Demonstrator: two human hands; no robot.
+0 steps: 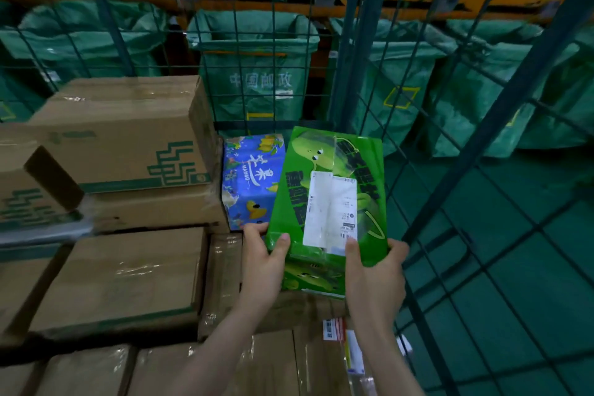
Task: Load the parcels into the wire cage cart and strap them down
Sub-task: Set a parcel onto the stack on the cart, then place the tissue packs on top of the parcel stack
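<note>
- Step in hand: loading. We find the green parcel (297, 199) being set into the cart (364, 42). Strapping has not begun, and we see no strap.
- Left hand (263, 267): it grips the parcel's near left corner, with the thumb on the top face and the fingers curled over the left edge.
- Right hand (376, 273): it grips the near right corner, with the thumb lying on the white label (331, 202) and the fingers wrapped round the right edge.
- Parcel position: inside the cart at its far right corner, label upward. It sits just beside the blue box (250, 177) on its left and close to the right wire wall. Its far end appears raised. We cannot tell whether it already rests on the load beneath.
- Load so far: a large carton (128, 125) stands to the left of the blue box, stacked on other brown cartons (122, 276). These fill the floor of the cart up to the near edge.
- Surroundings: green mail bags (257, 80) stand outside, beyond the far wire wall.
- Next move, in our judgement: lower the parcel flat into the slot between the blue box and the right wall, then let go with both hands. The gap looks snug, so the parcel should go in square or an edge may catch on the wire.
- Risk noted: the wrapping looks glossy, so the parcel may slide if it is released while tilted.
</note>
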